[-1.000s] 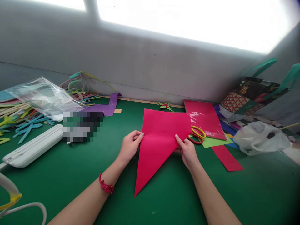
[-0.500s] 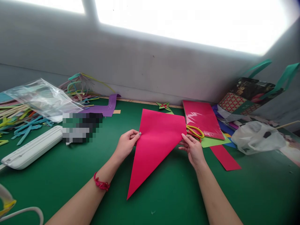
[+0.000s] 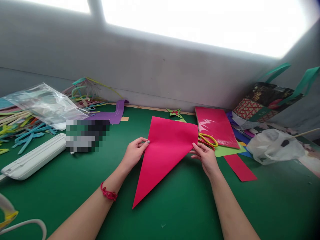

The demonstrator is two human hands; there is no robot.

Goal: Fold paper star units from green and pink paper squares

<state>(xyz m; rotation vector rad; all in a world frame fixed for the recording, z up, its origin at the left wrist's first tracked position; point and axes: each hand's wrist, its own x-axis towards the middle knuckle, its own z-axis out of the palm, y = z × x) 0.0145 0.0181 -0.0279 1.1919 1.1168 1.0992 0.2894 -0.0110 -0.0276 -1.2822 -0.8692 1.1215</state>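
Note:
Between my hands is a sheet of red paper [image 3: 167, 153], straight along its top and tapering to a sharp point at the lower left. My left hand [image 3: 136, 151] pinches its left edge, thumb on the front. On the slanted right edge, my right hand [image 3: 206, 156] pinches the sheet with thumb and fingers. Scissors [image 3: 208, 140] with yellow and red handles lie just behind my right hand; the sheet hides their blades. A red paper strip [image 3: 240, 167] rests on the table to the right of my right hand.
The green table [image 3: 175, 220] carries a red paper pack [image 3: 216, 126] and a green paper star [image 3: 174, 112] at the back. To the right are a white plastic bag [image 3: 272, 146] and a patterned bag [image 3: 265, 100]. Leftward lie a white elongated device [image 3: 35, 156], colourful strips [image 3: 30, 133] and purple paper [image 3: 107, 116].
The paper's lower tip has swung slightly left and up. Both hands keep their pinch on the edges, the right one shifting a little left.

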